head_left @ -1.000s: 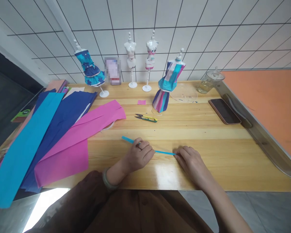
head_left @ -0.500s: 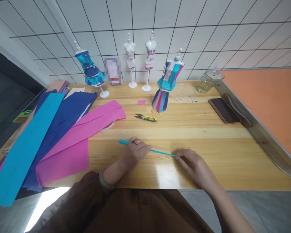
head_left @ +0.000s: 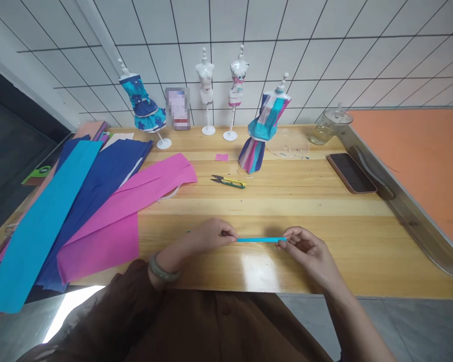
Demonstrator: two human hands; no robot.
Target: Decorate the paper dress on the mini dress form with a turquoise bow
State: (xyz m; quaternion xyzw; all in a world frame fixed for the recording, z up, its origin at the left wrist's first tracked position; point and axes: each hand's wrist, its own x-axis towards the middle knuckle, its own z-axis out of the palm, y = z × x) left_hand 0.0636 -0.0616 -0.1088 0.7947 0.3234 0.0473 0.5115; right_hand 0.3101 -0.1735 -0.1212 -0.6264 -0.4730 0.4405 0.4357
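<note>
A narrow blue fabric strip (head_left: 259, 240) stretches straight between my two hands, above the front part of the wooden table (head_left: 309, 206). My left hand (head_left: 215, 234) pinches it at the left, and a small blue bit of it shows behind that wrist. Near its right end, the thumb and fingers of my right hand (head_left: 304, 246) are closed on the strip. Beyond my hands lie yellow and green thread snips (head_left: 229, 182) and a small pink fabric scrap (head_left: 222, 157).
At left are pink fabric (head_left: 162, 176), dark blue fabric (head_left: 98, 176) and a long blue piece (head_left: 56, 216). Several small dress forms stand at the back, one in a striped dress (head_left: 264, 123). A phone (head_left: 351, 172) and a lidded cup (head_left: 326, 128) are at right.
My left hand has gone from lying over the strip to pinching it. My right hand has shifted slightly right, and the strip between them now looks wider and more level.
</note>
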